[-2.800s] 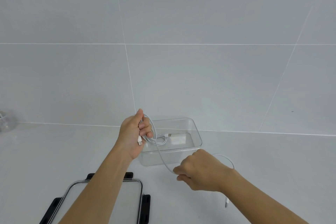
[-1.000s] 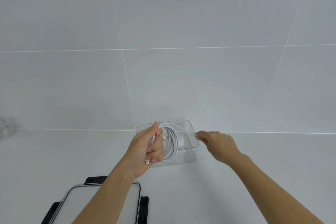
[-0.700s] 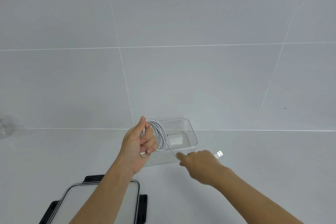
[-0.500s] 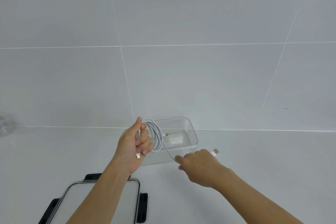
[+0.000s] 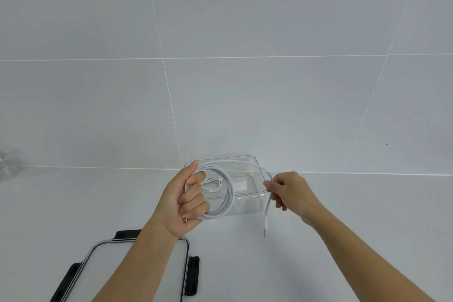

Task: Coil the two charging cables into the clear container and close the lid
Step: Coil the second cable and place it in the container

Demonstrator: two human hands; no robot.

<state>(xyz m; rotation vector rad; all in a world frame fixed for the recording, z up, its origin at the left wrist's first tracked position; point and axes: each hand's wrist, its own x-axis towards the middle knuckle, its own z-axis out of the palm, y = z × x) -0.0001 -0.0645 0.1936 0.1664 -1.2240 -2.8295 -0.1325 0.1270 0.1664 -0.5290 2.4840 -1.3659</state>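
Observation:
A white charging cable (image 5: 229, 200) is wound in several loops in my left hand (image 5: 182, 203), held in front of the clear container (image 5: 255, 206). One strand runs over the container to my right hand (image 5: 290, 190), which pinches it; the free end with its plug (image 5: 265, 227) hangs below. Inside the container lie a second coiled white cable (image 5: 212, 184) and a white label or adapter (image 5: 240, 186). The clear lid (image 5: 103, 267) with black clips lies flat at the lower left, partly hidden by my left forearm.
The white counter meets a white tiled wall just behind the container. A clear glass object (image 5: 7, 167) sits at the far left edge.
My right hand swung from in front of the container up to its right side, laying another loop on the coil. The loose tail is shorter and now hangs down.

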